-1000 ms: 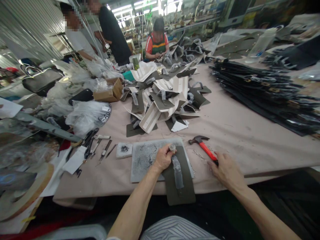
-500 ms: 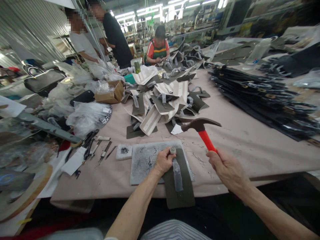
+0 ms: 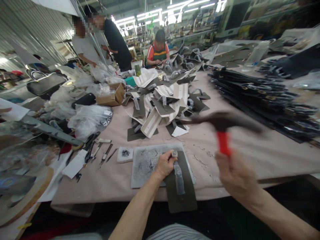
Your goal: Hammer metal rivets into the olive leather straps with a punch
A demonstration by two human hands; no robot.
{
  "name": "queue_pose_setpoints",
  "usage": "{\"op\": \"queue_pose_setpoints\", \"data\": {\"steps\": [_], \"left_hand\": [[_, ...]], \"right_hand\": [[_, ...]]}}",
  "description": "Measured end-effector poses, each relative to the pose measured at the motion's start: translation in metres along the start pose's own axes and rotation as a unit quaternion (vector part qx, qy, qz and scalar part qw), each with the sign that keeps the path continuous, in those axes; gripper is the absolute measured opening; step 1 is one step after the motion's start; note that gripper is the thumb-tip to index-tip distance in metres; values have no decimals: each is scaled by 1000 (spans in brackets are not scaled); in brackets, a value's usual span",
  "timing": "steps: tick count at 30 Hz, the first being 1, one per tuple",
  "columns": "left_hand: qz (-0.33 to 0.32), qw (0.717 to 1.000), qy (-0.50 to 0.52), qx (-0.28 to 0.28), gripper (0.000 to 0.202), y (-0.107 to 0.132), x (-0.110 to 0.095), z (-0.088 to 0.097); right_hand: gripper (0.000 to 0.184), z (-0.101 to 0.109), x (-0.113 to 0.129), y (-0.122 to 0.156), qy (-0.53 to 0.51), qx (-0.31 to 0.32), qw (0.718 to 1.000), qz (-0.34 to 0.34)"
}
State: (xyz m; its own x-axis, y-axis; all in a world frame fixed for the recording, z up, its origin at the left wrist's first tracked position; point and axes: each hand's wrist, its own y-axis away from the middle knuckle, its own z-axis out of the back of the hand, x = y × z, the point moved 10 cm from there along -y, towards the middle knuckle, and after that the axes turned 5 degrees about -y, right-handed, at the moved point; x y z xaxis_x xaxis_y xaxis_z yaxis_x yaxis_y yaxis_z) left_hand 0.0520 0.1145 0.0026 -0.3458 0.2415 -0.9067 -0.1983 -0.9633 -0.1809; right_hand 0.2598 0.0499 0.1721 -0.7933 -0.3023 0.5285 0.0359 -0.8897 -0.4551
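My left hand [image 3: 165, 164] is closed round a short punch [image 3: 174, 153], whose round metal top shows above the fingers. The punch stands on a dark olive panel [image 3: 181, 200] with a plastic-wrapped handle strap [image 3: 179, 180]. Under the panel's upper part lies a scuffed grey slab [image 3: 143, 166]; its lower part hangs over the table edge. My right hand [image 3: 237, 173] grips a claw hammer [image 3: 223, 141] by its red handle, raised to the right of the punch. Hammer and hand are blurred by motion. The punch's lower end is hidden.
Similar panels [image 3: 162, 106] are heaped beyond the slab. A small white block [image 3: 125, 154] and slim hand tools [image 3: 106, 153] lie left. Black stacked pieces [image 3: 260, 100] lie right, near a plastic bottle [image 3: 256, 55]. A seated person [image 3: 158, 51] and two standing people [image 3: 116, 43] are farther back.
My right hand has lifted the hammer up and to the right, nearer the camera. My left hand still holds the punch on the panel. The view has shifted slightly.
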Motion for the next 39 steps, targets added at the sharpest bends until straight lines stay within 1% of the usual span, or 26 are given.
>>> {"op": "queue_pose_setpoints", "data": {"steps": [2,3,4,7,10,12,13,14,15,16,17,18,20,22,23,25,26,27,29,31,32,33,34,35,37,39], "left_hand": [[-2,1000,-3,3,14,0,-1,0],[-5,1000,-3,4,15,0,-2,0],[-7,1000,-2,4,15,0,-2,-1],[-5,1000,4,4,13,0,0,-1],[0,1000,10,6,13,0,3,-1],[-1,1000,11,6,12,-1,3,-1],[-2,1000,11,7,12,-1,3,0],[-2,1000,11,6,11,-1,2,0],[0,1000,11,5,9,0,2,1],[4,1000,12,3,9,0,2,1],[10,1000,14,-1,8,-1,2,2],[19,1000,20,-7,7,-1,4,2],[50,997,51,-28,9,-3,11,3],[97,987,111,-63,14,-6,21,6],[123,977,147,-91,16,-8,27,10],[158,952,207,-162,19,-9,31,24],[160,941,223,-198,21,-9,28,36],[150,935,228,-228,22,-10,20,49],[100,938,206,-260,23,-11,-8,77],[47,950,165,-259,23,-11,-38,99],[30,956,151,-251,23,-11,-48,105],[21,960,147,-238,23,-11,-53,107],[22,962,155,-224,24,-10,-53,106],[30,962,173,-210,26,-9,-47,101],[61,955,216,-193,31,-7,-24,86],[94,948,241,-183,32,-4,1,69]], "right_hand": [[44,-42,-15,19,41,139,989,16],[42,-57,-26,29,61,196,979,11],[39,-67,-39,36,80,233,969,-1],[33,-72,-81,48,123,265,955,-59],[33,-80,-124,59,138,288,939,-124],[34,-87,-141,65,157,290,932,-151],[33,-90,-141,65,170,273,936,-144],[31,-91,-132,62,178,246,945,-120],[32,-92,-115,58,174,211,959,-79],[35,-94,-91,55,154,180,971,-25],[39,-99,-64,54,120,165,978,35],[43,-107,-35,56,78,174,977,94],[47,-133,14,68,17,249,952,177],[43,-160,43,82,30,326,920,215],[38,-170,51,86,54,345,910,224],[31,-177,59,83,106,345,905,226],[28,-175,60,76,129,329,911,214],[26,-170,59,65,151,306,920,192],[19,-153,52,39,192,258,939,123],[14,-139,43,21,202,238,948,55],[13,-136,39,16,190,239,952,30],[14,-136,37,16,171,242,955,9],[18,-139,34,18,146,247,958,-8],[25,-144,31,23,120,255,959,-23],[39,-159,25,40,76,277,957,-51],[45,-174,19,57,45,298,950,-83]]}}
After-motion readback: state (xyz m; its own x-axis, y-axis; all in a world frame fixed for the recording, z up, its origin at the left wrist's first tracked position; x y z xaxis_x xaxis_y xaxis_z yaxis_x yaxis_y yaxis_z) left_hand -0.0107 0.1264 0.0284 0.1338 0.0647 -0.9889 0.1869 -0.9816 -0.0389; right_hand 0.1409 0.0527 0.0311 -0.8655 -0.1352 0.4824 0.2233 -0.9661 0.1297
